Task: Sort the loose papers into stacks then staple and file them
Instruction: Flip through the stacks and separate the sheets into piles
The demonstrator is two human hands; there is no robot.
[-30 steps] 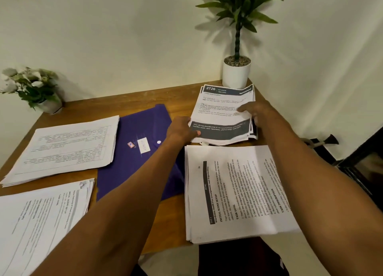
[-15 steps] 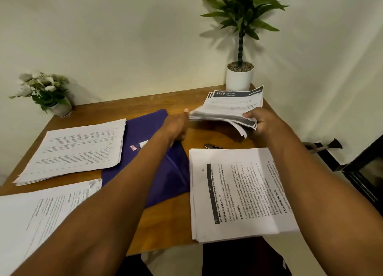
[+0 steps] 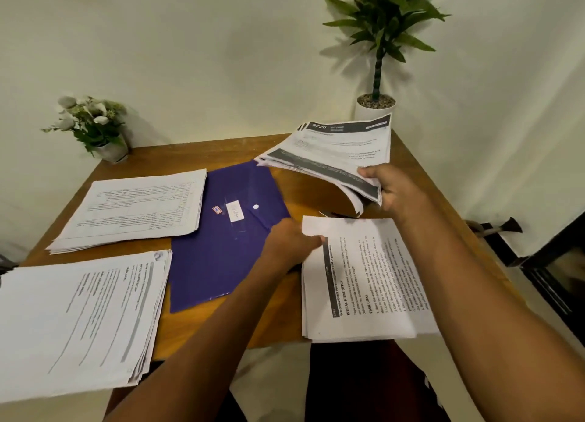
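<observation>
Wooden counter (image 3: 190, 151) against white walls (image 3: 190, 57): right hand (image 3: 399, 189) grips the banded stack (image 3: 335, 155) aloft; left hand (image 3: 289, 246) touches the near stack (image 3: 364, 279), fingers' hold unclear.

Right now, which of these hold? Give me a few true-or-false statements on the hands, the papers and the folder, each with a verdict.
1. The right hand holds the 2726 stack lifted off the table. True.
2. The purple folder lies on top of a paper stack. False: it lies flat on the table, among the stacks.
3. The left hand touches the near right stack at its far left corner. True.
4. The tall plant stands in a black pot. False: its pot is white.
</observation>
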